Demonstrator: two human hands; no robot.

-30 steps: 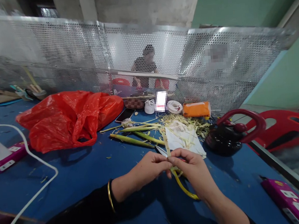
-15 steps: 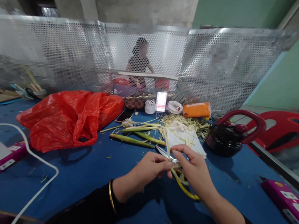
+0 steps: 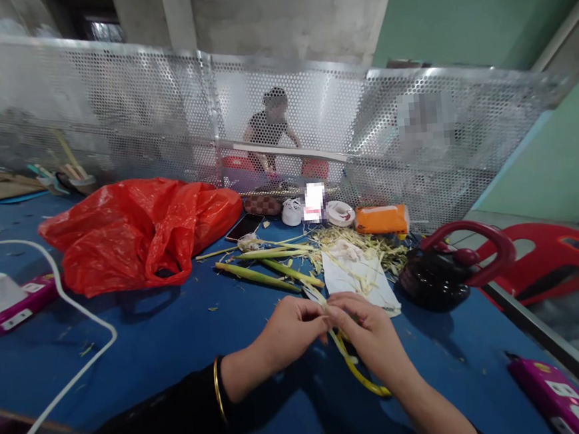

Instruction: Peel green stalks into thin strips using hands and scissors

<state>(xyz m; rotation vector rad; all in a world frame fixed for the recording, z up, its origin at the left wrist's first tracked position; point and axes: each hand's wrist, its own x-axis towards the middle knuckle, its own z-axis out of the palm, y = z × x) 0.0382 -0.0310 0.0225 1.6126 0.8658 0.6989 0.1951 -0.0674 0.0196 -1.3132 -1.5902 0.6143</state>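
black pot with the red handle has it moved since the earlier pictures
No, the black pot still sits just right of the white sheet; only the camera view has shifted slightly.

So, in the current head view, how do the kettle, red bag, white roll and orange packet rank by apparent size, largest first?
1. Red bag
2. Kettle
3. Orange packet
4. White roll

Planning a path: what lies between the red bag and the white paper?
Green stalks and small plant scraps lie between the red bag and the white paper, in the head view.
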